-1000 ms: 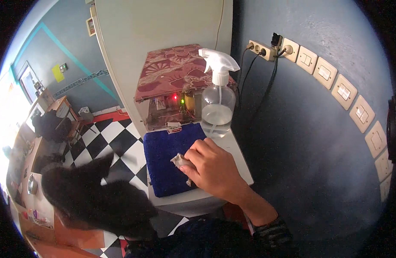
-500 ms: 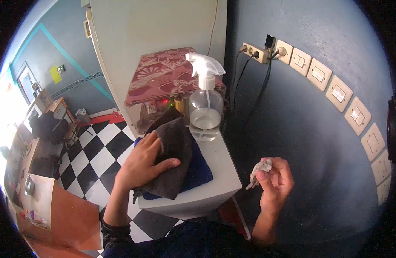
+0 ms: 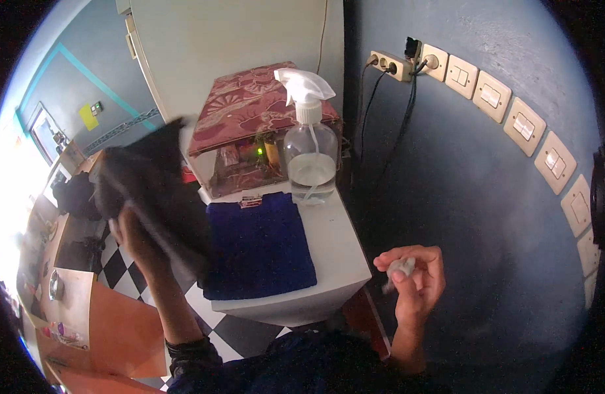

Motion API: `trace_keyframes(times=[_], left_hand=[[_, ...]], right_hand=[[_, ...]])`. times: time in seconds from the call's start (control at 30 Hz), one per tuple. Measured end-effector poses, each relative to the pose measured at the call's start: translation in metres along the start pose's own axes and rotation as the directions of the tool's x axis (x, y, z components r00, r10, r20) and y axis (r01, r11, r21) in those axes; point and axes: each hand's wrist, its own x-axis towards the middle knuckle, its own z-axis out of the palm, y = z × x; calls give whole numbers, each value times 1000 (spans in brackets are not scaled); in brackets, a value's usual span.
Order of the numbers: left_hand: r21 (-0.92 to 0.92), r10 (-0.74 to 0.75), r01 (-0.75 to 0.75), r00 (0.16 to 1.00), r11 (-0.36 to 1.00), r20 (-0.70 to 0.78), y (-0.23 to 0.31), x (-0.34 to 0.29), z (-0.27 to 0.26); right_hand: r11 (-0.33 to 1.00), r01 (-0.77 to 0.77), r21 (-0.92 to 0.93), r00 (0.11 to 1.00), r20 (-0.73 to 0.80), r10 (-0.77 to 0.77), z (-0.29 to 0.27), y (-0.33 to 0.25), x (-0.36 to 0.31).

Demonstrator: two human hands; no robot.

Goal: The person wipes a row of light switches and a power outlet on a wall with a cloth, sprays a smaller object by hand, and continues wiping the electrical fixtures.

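Note:
A dark grey cloth (image 3: 148, 187), smeared by motion, hangs in the grip of my left hand (image 3: 141, 243), off the left side of the white cabinet top. Beside it, a folded navy blue towel (image 3: 260, 253) lies flat on that top. My right hand (image 3: 417, 282) is raised over the right side, pinching a small crumpled whitish wad (image 3: 402, 266) between thumb and fingers; whether it is tissue or cloth I cannot tell. Behind the towel stands a clear spray bottle (image 3: 310, 157) with a white trigger head, partly filled with clear liquid.
The white cabinet top (image 3: 342, 253) also carries a box with a red patterned cover (image 3: 250, 111) at the back. A power strip (image 3: 389, 65) with plugged cables and a row of switches (image 3: 490, 96) line the right wall. An orange-brown desk (image 3: 122, 328) stands at left.
My left hand has lifted the grey cloth off the navy towel and swung it left, uncovering the towel. My right hand still holds the wad, its fingers slightly shifted.

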Motion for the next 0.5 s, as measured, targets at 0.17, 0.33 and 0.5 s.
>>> trace_keyframes(times=[0.17, 0.33, 0.5], left_hand=[[127, -85, 118, 967, 985, -242, 2, -15, -35], [133, 199, -163, 923, 978, -328, 4, -29, -71], [-241, -19, -49, 962, 969, -272, 48, -27, -88]], right_hand=[[939, 115, -323, 957, 289, -18, 14, -2, 3], [889, 123, -440, 930, 364, 52, 19, -10, 14], [966, -102, -238, 983, 126, 135, 21, -11, 17]])
